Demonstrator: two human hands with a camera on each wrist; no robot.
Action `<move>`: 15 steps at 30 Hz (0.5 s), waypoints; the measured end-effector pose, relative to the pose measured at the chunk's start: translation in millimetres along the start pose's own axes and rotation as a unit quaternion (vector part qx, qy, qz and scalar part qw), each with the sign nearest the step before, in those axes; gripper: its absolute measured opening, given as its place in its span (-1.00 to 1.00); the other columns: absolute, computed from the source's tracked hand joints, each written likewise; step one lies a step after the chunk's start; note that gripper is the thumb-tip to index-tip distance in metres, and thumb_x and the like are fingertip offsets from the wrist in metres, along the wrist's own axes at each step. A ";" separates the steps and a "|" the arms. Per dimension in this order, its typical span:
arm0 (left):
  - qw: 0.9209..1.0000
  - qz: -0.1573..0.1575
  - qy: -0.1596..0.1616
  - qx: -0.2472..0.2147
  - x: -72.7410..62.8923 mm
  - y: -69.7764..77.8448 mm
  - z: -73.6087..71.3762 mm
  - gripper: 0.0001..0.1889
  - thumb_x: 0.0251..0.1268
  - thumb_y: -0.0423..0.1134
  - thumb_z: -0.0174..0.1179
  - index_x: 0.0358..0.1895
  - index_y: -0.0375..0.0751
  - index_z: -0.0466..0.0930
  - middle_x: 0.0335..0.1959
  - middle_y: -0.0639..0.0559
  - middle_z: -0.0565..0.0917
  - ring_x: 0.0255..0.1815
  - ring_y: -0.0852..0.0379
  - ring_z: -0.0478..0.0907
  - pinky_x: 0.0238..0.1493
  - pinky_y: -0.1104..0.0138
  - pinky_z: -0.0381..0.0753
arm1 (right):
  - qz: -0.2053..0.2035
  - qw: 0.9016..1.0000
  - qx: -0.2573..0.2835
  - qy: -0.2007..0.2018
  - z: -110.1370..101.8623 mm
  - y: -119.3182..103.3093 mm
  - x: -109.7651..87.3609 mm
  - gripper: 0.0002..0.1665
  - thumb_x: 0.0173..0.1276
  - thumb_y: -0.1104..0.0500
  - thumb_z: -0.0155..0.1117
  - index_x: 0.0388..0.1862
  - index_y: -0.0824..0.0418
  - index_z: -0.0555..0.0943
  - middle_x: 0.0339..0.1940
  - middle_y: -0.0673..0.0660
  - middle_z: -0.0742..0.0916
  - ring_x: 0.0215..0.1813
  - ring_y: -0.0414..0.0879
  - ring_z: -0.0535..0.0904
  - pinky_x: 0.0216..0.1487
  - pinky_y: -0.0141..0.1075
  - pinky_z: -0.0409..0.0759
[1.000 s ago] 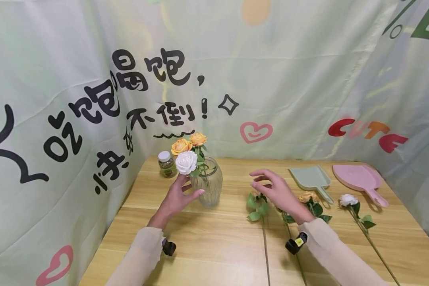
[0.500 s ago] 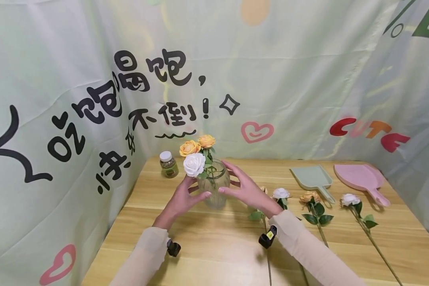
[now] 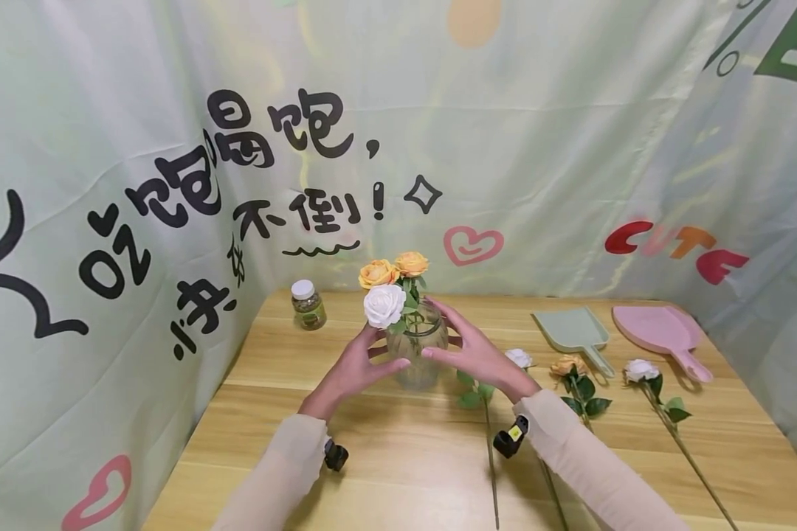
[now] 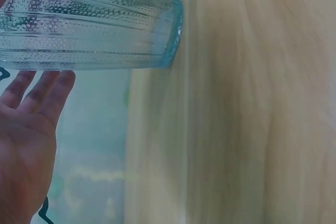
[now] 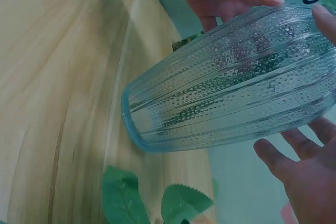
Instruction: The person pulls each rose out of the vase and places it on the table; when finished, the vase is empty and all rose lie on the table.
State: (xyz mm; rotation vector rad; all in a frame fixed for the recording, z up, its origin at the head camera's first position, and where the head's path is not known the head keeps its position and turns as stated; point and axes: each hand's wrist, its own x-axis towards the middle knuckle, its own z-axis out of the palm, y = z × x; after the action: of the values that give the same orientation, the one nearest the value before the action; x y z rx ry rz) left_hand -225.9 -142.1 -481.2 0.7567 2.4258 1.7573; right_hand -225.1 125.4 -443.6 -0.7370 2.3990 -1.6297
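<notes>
Both hands grip a clear ribbed glass vase [image 3: 420,371] from opposite sides, and it stands upright between them. The left hand [image 3: 353,365] has its thumb on the near side and its fingers round the left flank. On the right flank, the right hand [image 3: 474,359] has its thumb in front and fingers reaching behind. A white rose [image 3: 384,305] and two orange roses, one on the left [image 3: 378,273] and one on the right [image 3: 412,263], lean out of the vase's mouth toward the left. In the right wrist view droplet-like bumps cover the glass vase [image 5: 226,87], its base close over the tabletop.
A lidded jar [image 3: 308,306] stands at the back left. Right of the vase lie loose stems, with a white rose [image 3: 519,358], an orange rose [image 3: 569,365] and another white rose [image 3: 640,370]. Green [image 3: 574,330] and pink [image 3: 660,328] dustpans lie behind, near the curtain [image 3: 544,162].
The right hand has come left from over the loose roses and taken hold of the vase's right side. The vase, with its roses, has shifted right between both hands.
</notes>
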 end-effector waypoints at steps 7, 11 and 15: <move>1.000 -0.009 -0.020 -0.003 10.8 4.4 7.8 0.02 0.43 -0.15 0.52 0.79 0.16 0.04 0.75 -0.03 0.26 0.68 -0.21 0.34 0.57 -0.03 0.61 | 0.012 0.999 -0.016 0.029 -7.8 2.9 -8.3 0.08 0.53 -0.01 0.50 0.83 -0.14 0.09 0.82 0.14 0.24 0.77 0.35 0.18 0.67 0.38 0.36; 0.999 -0.007 -0.032 -0.003 15.1 6.1 9.2 -0.02 0.48 -0.17 0.47 0.80 0.15 0.04 0.76 0.00 0.22 0.69 -0.20 0.34 0.57 -0.01 0.61 | 0.013 0.999 -0.013 0.044 -10.5 5.5 -12.3 0.04 0.54 -0.01 0.49 0.82 -0.18 0.13 0.80 0.14 0.29 0.74 0.34 0.25 0.65 0.34 0.43; 0.999 -0.016 -0.030 -0.020 16.0 5.0 6.7 -0.15 0.52 -0.22 0.42 0.75 0.05 0.18 0.72 -0.04 0.30 0.67 -0.20 0.35 0.59 -0.04 0.58 | 0.004 0.998 -0.003 0.055 -13.3 8.5 -16.1 0.00 0.54 0.02 0.50 0.80 -0.14 0.18 0.77 0.16 0.33 0.70 0.32 0.31 0.60 0.29 0.52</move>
State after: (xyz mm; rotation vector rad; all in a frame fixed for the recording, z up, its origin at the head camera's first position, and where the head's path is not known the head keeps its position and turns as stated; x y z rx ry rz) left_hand -236.0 -128.5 -475.2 0.7494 2.3446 1.7408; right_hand -218.9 146.5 -448.3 -0.6534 2.4799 -1.7030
